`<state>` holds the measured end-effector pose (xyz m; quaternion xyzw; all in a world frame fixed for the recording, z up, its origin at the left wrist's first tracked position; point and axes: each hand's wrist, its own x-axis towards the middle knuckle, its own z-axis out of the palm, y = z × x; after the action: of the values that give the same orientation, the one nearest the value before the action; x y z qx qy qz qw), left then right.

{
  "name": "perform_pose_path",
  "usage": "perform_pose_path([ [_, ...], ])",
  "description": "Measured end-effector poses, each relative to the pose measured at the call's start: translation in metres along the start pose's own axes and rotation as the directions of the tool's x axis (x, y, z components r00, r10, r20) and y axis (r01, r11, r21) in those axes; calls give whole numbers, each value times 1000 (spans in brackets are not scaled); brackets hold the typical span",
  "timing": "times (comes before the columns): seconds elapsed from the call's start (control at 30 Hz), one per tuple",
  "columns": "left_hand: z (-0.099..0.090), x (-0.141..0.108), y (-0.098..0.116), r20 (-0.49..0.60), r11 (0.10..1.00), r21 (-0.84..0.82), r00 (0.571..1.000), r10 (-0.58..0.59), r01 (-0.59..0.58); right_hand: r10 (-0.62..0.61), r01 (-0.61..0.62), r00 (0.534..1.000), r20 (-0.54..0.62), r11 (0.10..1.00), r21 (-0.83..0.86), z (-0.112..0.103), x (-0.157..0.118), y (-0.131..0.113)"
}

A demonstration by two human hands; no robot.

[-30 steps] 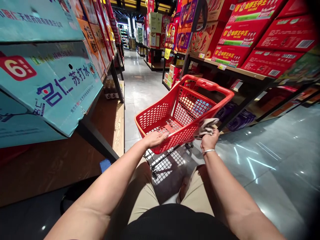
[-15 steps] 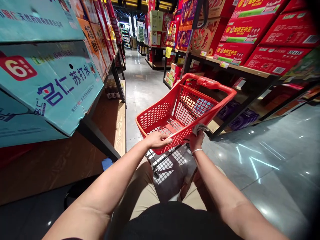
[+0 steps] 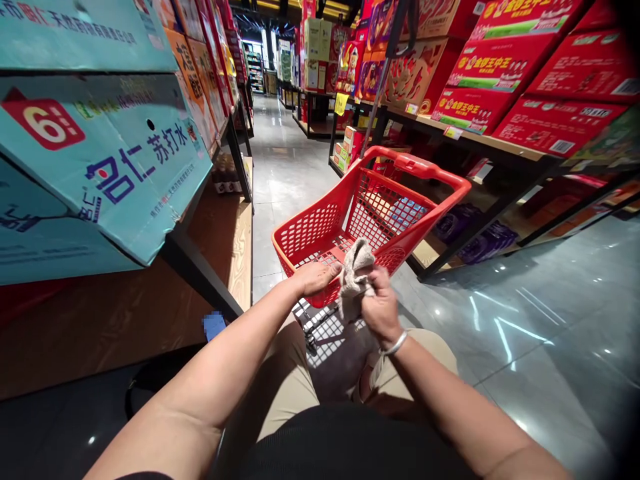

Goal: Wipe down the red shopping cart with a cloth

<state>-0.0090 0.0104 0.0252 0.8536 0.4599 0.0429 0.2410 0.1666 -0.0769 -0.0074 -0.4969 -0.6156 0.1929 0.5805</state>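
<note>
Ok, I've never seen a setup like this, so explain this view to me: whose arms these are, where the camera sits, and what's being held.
There is no machine here: these are a person's own bare arms. The camera is worn on their head, looking forward and down, so the arms reach in from the bottom.

The left hand rests on the near rim of a red shopping cart. The right hand grips a bunched, pale cloth; whether the cloth touches the cart is hard to tell.

Around them, light-blue boxes are stacked at the left, and red boxes stand on a shelf at the right.
</note>
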Motion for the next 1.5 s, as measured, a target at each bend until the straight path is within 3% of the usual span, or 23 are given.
perform_pose_path([
  [0.1,0,-4,3,39,998,14,998,54,-55,-202,197,979,21,917,-346,-44,64,-2],
  [0.17,1,-8,6,46,994,31,994,101,-102,-174,199,980,98,807,-557,-62,99,9],
  [0.23,4,-12,10,17,991,78,994,104,-105,-88,212,973,215,711,-671,-64,114,18],
  [0.33,10,-14,14,-48,984,164,996,71,-62,-35,343,906,422,647,-681,-38,97,14],
  [0.47,15,-14,13,-99,969,248,995,20,5,-178,520,810,559,659,-544,-2,55,-9],
  [0.53,14,-14,10,-101,968,250,994,30,-4,-212,548,782,586,682,-484,-3,54,-10],
  [0.6,12,-15,6,-96,971,237,994,56,-31,-198,549,772,604,687,-476,-20,72,0],
  [0.67,10,-16,3,-86,969,243,994,61,-38,-139,535,785,604,643,-547,-48,105,17],
  [0.73,8,-16,-1,-76,963,267,996,57,-35,-44,490,831,555,532,-691,-82,145,35],
  [0.83,6,-13,-9,-76,955,292,995,68,-43,40,349,924,381,324,-880,-128,198,51],
  [0.9,6,-9,-14,-87,954,295,993,78,-50,61,240,962,266,276,-931,-145,221,56],
  [0.97,5,-5,-20,-103,956,290,991,84,-51,73,161,979,189,282,-946,-148,230,57],
  [1.03,3,-2,-25,-122,962,268,989,82,-47,87,135,982,167,293,-946,-136,226,57],
  [1.2,-11,5,-26,-84,970,239,994,64,-43,73,243,954,292,389,-889,-73,174,45],
  [1.37,-19,18,10,-140,975,208,984,108,-77,-45,405,891,452,530,-745,-14,113,30],
  [1.43,-15,25,26,-202,986,163,979,4,30,-143,438,875,463,643,-628,-10,104,32],
  [1.5,-9,29,35,-258,983,136,963,-82,120,-247,432,889,387,733,-526,-21,107,37],
])
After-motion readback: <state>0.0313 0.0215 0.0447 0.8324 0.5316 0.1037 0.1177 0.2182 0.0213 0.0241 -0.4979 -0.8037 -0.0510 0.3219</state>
